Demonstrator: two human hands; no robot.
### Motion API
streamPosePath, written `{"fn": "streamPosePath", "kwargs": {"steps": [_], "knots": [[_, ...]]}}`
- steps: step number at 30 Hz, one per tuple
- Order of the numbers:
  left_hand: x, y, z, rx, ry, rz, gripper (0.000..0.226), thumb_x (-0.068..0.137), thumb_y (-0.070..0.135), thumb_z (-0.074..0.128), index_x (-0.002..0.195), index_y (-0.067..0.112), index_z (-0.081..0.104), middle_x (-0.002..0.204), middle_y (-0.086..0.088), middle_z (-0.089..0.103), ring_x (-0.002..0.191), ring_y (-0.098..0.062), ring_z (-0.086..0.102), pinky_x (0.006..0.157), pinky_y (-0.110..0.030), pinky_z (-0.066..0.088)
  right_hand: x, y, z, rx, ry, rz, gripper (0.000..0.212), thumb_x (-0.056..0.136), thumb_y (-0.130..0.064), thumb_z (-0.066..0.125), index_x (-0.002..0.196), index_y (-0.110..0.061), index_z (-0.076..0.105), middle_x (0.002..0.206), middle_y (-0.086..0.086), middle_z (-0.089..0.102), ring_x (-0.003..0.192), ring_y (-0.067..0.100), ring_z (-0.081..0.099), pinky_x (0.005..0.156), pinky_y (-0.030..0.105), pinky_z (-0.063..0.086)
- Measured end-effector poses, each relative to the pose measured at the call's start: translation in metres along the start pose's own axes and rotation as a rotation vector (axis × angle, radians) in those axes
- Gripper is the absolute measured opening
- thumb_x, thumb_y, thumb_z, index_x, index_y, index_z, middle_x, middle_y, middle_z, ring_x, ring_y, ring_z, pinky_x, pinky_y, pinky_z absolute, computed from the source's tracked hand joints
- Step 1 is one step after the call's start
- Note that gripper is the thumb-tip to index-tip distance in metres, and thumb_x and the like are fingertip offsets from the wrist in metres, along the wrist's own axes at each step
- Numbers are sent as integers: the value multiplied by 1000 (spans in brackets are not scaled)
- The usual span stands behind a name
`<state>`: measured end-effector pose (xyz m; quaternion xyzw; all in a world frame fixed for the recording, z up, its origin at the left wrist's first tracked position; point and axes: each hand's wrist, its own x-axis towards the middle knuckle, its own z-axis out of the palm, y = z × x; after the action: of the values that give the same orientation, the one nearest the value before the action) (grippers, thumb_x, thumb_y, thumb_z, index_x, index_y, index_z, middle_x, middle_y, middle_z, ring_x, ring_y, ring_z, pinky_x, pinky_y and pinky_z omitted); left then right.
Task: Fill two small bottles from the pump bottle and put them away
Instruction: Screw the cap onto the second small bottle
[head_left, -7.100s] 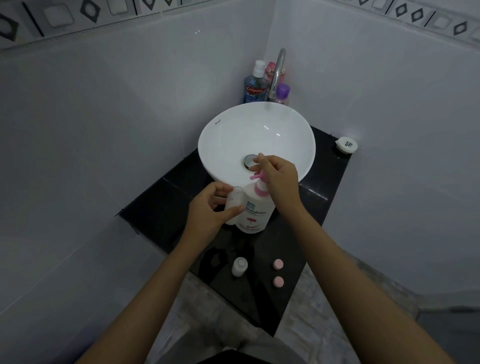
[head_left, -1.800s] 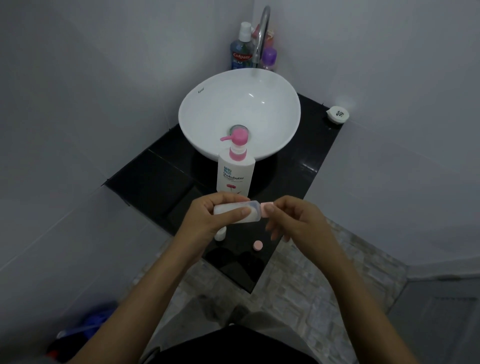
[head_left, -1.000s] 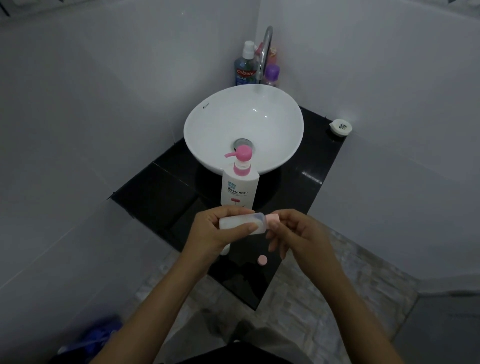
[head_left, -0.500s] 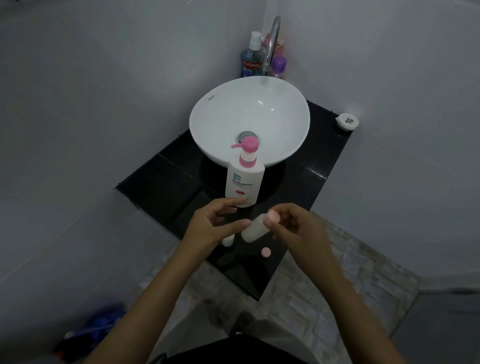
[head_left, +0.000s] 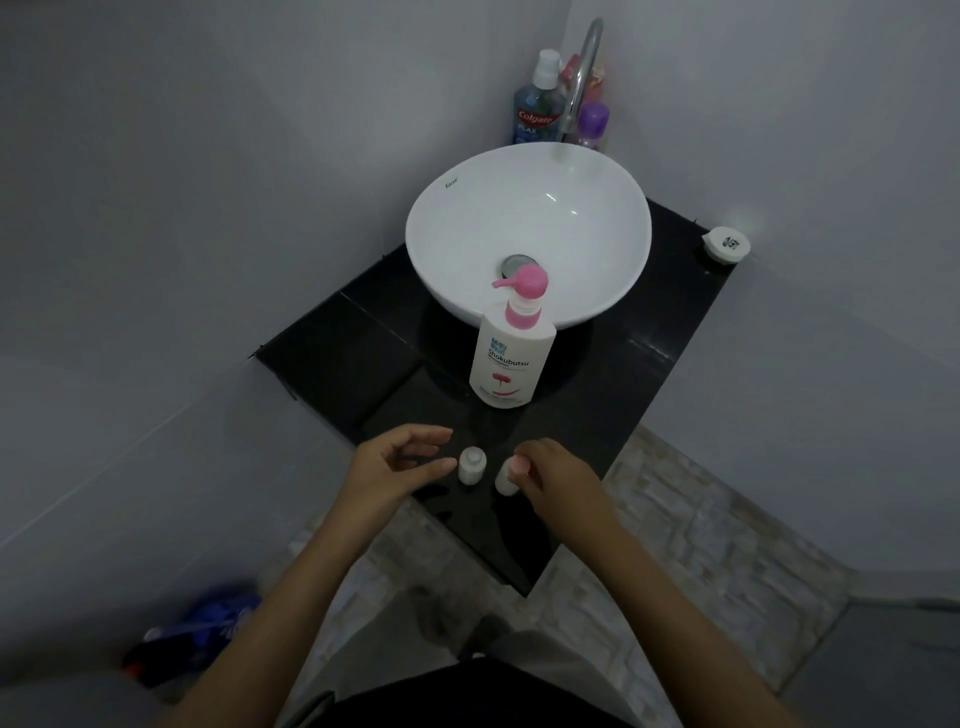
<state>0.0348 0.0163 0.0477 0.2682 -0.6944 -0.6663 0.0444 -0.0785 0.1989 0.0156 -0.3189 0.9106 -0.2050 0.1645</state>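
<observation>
The white pump bottle (head_left: 511, 358) with a pink pump stands upright on the black counter (head_left: 353, 353), in front of the sink. Near the counter's front edge stand two small white bottles. The left small bottle (head_left: 471, 466) has no cap on. The right small bottle (head_left: 505, 479) carries a pink cap, and the fingers of my right hand (head_left: 558, 480) grip its top. My left hand (head_left: 395, 467) hovers open, fingers spread, with its thumb tip just left of the uncapped bottle. No loose cap shows.
A white bowl sink (head_left: 613, 218) fills the back of the counter, with a faucet (head_left: 584, 67), a mouthwash bottle (head_left: 537, 109) and a purple bottle (head_left: 592, 124) behind it. A small white round container (head_left: 726, 245) sits at the right corner. Tiled walls close in on both sides.
My left hand has let go of the capped small bottle and opened. My right hand has brought that bottle down to the counter beside the uncapped one.
</observation>
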Motion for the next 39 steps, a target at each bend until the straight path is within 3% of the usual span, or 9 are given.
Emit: {"fn": "streamPosePath", "kwargs": {"steps": [6,9,12,15,20,23,28,33,39], "knots": [[5,-14,0,45,-18,-3,33,75,4,76,103,19,69,105,8,69,93,2,64,88,-24,52,8,3,6,-49,-35,-9,26,93,-24,53,117,-15,58,115,5,60,97,22,61,80,31,49],[12,-24,5,101,-36,21,41,73,0,77,109,14,66,110,2,66,99,-6,60,81,-12,51,7,5,6,-56,-20,-12,39,90,-26,58,128,-19,53,119,3,60,100,20,61,81,30,49],[20,-34,12,191,-58,27,50,71,-1,78,118,13,63,115,0,61,98,-3,57,76,-1,46,3,9,3,-29,0,20,54,86,-31,63,136,-22,46,122,1,59,104,18,61,82,27,47],[30,-42,21,256,-91,28,54,71,1,79,120,14,62,117,1,61,96,4,55,76,-1,43,-5,15,-1,4,24,76,53,84,-31,67,133,-24,49,111,-2,61,90,12,59,73,19,41],[46,-52,32,307,-111,26,49,70,1,79,115,14,64,113,0,65,93,-2,59,81,-8,42,-22,28,-4,30,38,144,44,85,-31,66,127,-26,54,92,-12,50,76,4,49,59,6,29],[51,-56,35,328,-114,37,42,69,1,80,108,12,68,105,1,67,89,-2,60,76,-3,44,-28,36,-2,28,29,190,38,87,-32,64,123,-24,57,91,-10,50,75,4,49,57,7,29],[51,-57,35,310,-87,77,36,69,0,80,103,7,71,105,-4,70,93,-11,63,78,-2,45,-27,39,6,-15,-27,237,37,87,-36,62,121,-24,58,110,-3,59,86,9,56,57,11,31],[43,-47,26,245,-70,69,40,74,-1,76,112,6,67,112,-3,67,99,-11,63,82,-10,47,-18,35,17,-96,-137,230,37,87,-37,62,120,-22,55,116,1,56,98,19,60,79,31,51],[24,-26,8,-4,3,58,40,70,-3,78,102,15,66,97,6,71,83,4,67,73,-10,54,-12,36,28,-157,-136,233,25,94,-29,53,114,-15,56,115,6,56,95,21,60,77,30,48]]}}
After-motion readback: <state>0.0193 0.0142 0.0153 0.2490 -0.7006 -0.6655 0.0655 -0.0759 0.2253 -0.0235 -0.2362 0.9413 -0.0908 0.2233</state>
